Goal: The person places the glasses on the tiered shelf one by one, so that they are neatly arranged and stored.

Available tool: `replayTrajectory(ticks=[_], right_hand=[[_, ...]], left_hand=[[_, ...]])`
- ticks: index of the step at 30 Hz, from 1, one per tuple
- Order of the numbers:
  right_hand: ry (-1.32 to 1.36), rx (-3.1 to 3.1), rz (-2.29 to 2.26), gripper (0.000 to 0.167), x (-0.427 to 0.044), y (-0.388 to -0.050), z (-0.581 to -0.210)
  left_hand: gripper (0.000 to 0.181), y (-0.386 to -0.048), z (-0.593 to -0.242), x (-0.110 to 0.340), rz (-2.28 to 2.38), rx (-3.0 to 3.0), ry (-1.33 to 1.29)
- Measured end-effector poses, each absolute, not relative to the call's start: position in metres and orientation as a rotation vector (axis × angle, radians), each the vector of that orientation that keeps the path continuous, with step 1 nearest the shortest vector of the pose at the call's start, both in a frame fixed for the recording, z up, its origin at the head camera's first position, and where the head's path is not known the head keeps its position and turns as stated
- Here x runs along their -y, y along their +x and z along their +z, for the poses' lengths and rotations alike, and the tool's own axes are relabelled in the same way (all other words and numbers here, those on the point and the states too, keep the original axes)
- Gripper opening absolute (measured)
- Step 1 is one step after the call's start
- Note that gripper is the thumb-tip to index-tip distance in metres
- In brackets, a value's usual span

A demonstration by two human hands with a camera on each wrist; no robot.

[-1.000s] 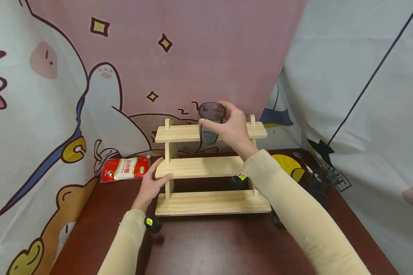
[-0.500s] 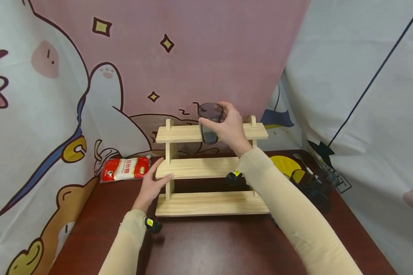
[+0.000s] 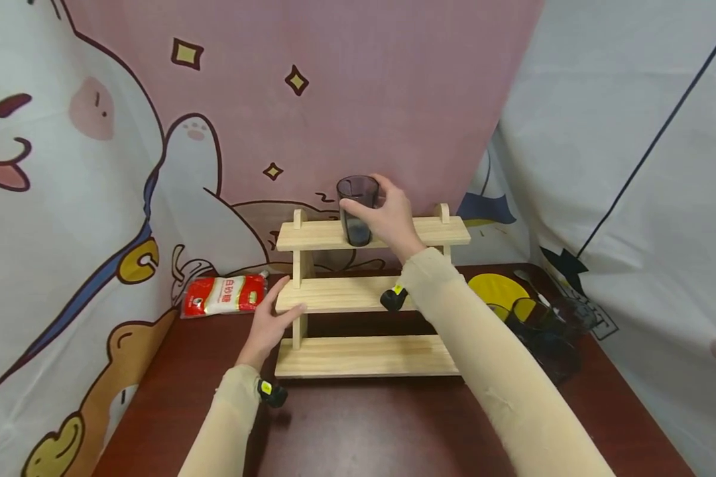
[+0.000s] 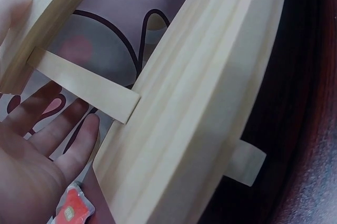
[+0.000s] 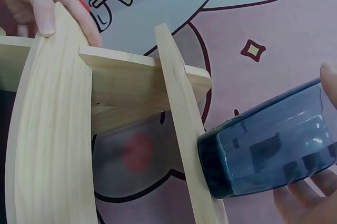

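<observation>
A three-tier wooden display rack (image 3: pixel 370 358) stands on the dark table. My right hand (image 3: pixel 388 215) holds a tinted drinking glass (image 3: pixel 358 212), thumb on the near side and fingers round the far side. The glass is upright at the top shelf (image 3: pixel 435 230), left of its middle. In the right wrist view the base of the glass (image 5: pixel 263 150) meets the top board. My left hand (image 3: pixel 268 328) grips the left end of the middle shelf (image 3: pixel 346 295), with the thumb on the board and fingers (image 4: pixel 79 145) beyond its end, partly hidden.
A red and white packet (image 3: pixel 225 295) lies left of the rack. To the right, partly behind my right sleeve, are a yellow round item (image 3: pixel 498 295), several dark glasses (image 3: pixel 543 331) and a spoon-like utensil (image 3: pixel 531 285). A printed cloth (image 3: pixel 394 86) hangs close behind.
My right hand has carried the glass slightly left along the top shelf. The left hand stays on the middle shelf. The head view has shifted a little.
</observation>
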State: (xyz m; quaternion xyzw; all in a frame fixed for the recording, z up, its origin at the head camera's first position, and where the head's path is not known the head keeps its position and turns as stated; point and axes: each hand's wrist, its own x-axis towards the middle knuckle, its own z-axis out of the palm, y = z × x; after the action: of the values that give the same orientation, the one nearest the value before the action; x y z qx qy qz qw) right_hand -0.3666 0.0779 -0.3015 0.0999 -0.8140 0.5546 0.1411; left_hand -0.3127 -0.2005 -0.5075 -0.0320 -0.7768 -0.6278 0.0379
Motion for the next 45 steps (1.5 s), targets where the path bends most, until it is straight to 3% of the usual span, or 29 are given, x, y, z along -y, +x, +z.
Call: replayTrajectory(ticks=[24, 45], right_hand=[[0.216, 2.458, 1.533, 0.093, -0.064, -0.378, -0.296], [0.419, 2.587, 1.524, 0.103, -0.119, -0.345, -0.307]], left_hand=[[0.078, -0.319, -0.508, 0.199, -1.977, 2.380, -0.081], [0.078, -0.314, -0.503, 0.199, -2.066, 2.329, -0.084]])
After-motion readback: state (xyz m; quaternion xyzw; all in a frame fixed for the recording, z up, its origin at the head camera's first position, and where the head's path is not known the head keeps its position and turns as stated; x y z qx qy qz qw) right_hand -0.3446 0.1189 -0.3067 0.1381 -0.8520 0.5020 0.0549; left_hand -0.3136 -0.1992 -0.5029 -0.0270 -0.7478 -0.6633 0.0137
